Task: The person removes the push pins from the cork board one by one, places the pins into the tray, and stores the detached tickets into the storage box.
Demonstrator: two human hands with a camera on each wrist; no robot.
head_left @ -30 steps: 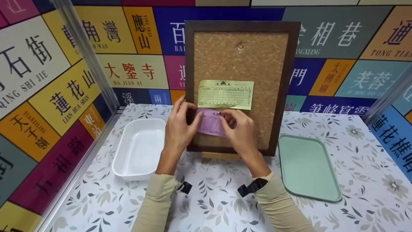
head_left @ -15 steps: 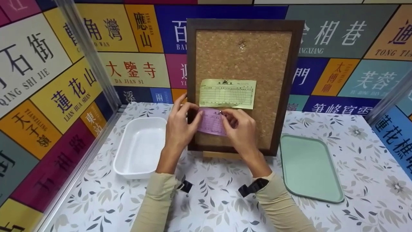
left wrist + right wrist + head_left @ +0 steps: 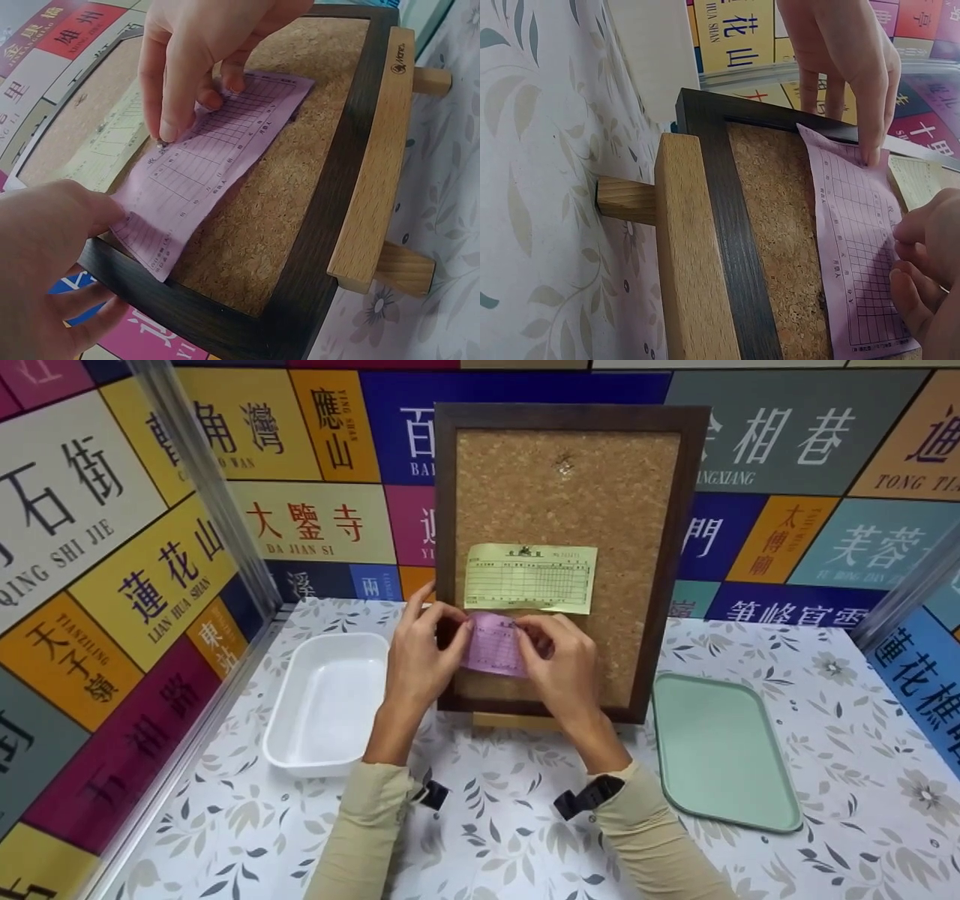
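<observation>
A purple printed slip point(image 3: 495, 645) lies against the cork board point(image 3: 570, 510), below a yellow-green slip point(image 3: 531, 577) that has a pin at its top. My left hand point(image 3: 421, 649) holds the purple slip's upper left corner, thumb on the paper; in the left wrist view other fingers reach past the dark frame's edge. At the slip's top middle, my right hand point(image 3: 561, 660) pinches a small push pin point(image 3: 160, 142) between thumb and forefinger. Most of the pin is hidden by the fingertips. Part of the purple paper bows away from the cork.
Several pins point(image 3: 563, 463) cluster near the board's top. The board leans on a wooden stand point(image 3: 379, 157). A white rectangular dish point(image 3: 326, 709) sits left of it, a green tray point(image 3: 727, 754) right. Sign-patterned walls rise behind the floral tablecloth point(image 3: 495, 840).
The head view has shifted slightly. Both hands stay at the purple slip; the right fingertips now cover more of the pin, and the left fingers have moved a little at the corner.
</observation>
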